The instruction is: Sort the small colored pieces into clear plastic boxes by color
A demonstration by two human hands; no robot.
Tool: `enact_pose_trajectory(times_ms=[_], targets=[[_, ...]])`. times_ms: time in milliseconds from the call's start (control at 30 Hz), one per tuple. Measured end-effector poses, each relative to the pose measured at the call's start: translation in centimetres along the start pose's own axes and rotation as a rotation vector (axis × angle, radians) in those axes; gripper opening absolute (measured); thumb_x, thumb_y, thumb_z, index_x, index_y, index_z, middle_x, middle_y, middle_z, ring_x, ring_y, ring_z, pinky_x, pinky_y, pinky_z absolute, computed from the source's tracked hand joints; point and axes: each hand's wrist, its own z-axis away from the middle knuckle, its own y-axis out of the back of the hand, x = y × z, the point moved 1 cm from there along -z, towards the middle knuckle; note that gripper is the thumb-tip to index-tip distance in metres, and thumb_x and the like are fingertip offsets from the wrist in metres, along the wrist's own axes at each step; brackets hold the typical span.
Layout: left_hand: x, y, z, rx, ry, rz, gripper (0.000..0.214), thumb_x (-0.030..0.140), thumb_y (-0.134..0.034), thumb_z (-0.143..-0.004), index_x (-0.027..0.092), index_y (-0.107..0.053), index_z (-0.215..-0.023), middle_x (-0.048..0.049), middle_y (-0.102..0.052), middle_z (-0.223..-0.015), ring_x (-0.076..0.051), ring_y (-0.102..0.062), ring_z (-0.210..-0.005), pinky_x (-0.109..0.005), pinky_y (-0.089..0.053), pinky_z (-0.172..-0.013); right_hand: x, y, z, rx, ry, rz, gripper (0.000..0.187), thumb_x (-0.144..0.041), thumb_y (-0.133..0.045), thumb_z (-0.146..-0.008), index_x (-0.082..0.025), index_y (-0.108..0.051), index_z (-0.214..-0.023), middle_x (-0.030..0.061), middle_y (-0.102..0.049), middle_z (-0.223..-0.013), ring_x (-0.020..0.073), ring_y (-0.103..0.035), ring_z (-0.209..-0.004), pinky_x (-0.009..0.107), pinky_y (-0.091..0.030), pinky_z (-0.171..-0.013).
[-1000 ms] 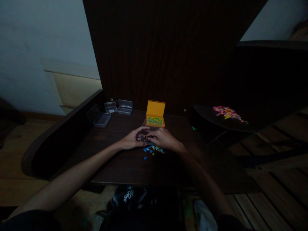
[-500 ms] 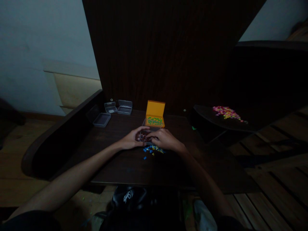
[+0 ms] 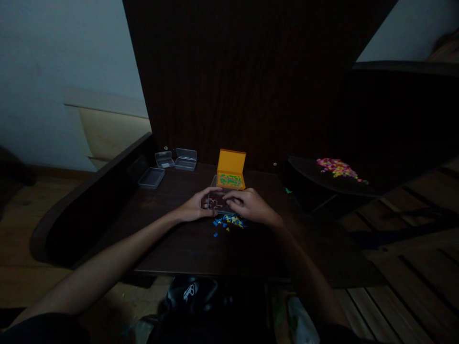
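Clamping left hand [image 3: 195,209] and right hand [image 3: 251,206] fingers on the box [image 3: 216,203] mid-tabletop, I might tip it, scattering the beads [image 3: 229,220].

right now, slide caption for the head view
Left hand and right hand hold a small clear plastic box by scattered blue-yellow pieces

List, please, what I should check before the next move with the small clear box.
1. Both hands on the small clear box: ok; left hand at its left edge, right hand at its right.
2. Its lid shut: cannot tell, too dark.
3. The orange box behind it open, green pieces inside: ok.
4. The table before the hands free of loose bits: not ok; blue and yellow pieces lie scattered there.
5. The spare clear boxes out of the way, far left: ok.
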Motion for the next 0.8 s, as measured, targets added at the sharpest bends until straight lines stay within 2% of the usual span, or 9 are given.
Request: enact_pose_trajectory(times_ms=[100, 167, 300, 400, 600, 800], targets=[[0.1, -0.1, 0.0, 0.014, 0.021, -0.003, 0.072, 0.014, -0.079, -0.063, 0.02, -0.047, -0.127, -0.0139, -0.053, -0.133, -0.026, -0.059, -0.114, -0.049, -0.043, -0.101, -0.6, 0.2, 0.7, 0.019, 0.013, -0.066, 0.021, -0.025, -0.056, -0.084, -0.014, -0.071, -0.094, -0.0016, -0.061, -0.058, 0.0074, -0.047, -0.049, 0.019, -0.033, -0.053], [0.1, -0.1, 0.0, 0.014, 0.035, 0.015, 0.073, 0.013, -0.079, -0.063, 0.019, -0.046, -0.127, -0.0152, -0.052, -0.134, -0.026, -0.058, -0.115, -0.05, -0.043, -0.1, -1.3, -0.1, 1.1, -0.053, 0.075, -0.082, 0.019, -0.025, -0.058, -0.084, -0.014, -0.072, -0.09, -0.0022, -0.059, -0.057, 0.0069, -0.045, -0.048, 0.019, -0.033, -0.053], [0.0, -0.1, 0.0, -0.009, 0.013, 0.046, 0.071, 0.011, -0.078, -0.064, 0.019, -0.046, -0.127, -0.016, -0.051, -0.134, -0.027, -0.057, -0.117, -0.05, -0.043, -0.102, -2.5, -1.6, 1.7, -0.267, 0.14, -0.033, 0.016, -0.025, -0.061, -0.083, -0.019, -0.072, -0.093, -0.0009, -0.066, -0.067, 0.0085, -0.053, -0.056, 0.02, -0.033, -0.057], [0.0, 0.0, 0.1, -0.019, -0.002, 0.048, 0.07, 0.011, -0.077, -0.065, 0.019, -0.046, -0.128, -0.015, -0.052, -0.134, -0.027, -0.058, -0.117, -0.05, -0.042, -0.103, -2.9, -2.9, 1.8, -0.336, 0.17, 0.011, 0.02, -0.026, -0.062, -0.082, -0.021, -0.072, -0.099, 0.0, -0.069, -0.07, 0.0103, -0.059, -0.061, 0.021, -0.034, -0.058], [-0.1, 0.1, 0.1, -0.014, 0.016, 0.07, 0.071, 0.011, -0.079, -0.064, 0.02, -0.047, -0.127, -0.0145, -0.051, -0.135, -0.025, -0.061, -0.113, -0.048, -0.044, -0.102, -2.8, -4.8, 1.9, -0.359, 0.199, 0.037, 0.02, -0.025, -0.058, -0.086, -0.024, -0.072, -0.101, 0.0021, -0.073, -0.083, 0.0124, -0.064, -0.072, 0.022, -0.038, -0.065], [-0.4, 0.2, 0.0, -0.012, 0.022, 0.073, 0.071, 0.011, -0.079, -0.064, 0.021, -0.047, -0.127, -0.0141, -0.05, -0.136, -0.026, -0.061, -0.113, -0.049, -0.044, -0.101, -2.7, -5.4, 2.0, -0.364, 0.18, 0.106, 0.018, -0.026, -0.058, -0.087, -0.024, -0.072, -0.099, 0.0038, -0.073, -0.085, 0.016, -0.065, -0.078, 0.025, -0.039, -0.067]])
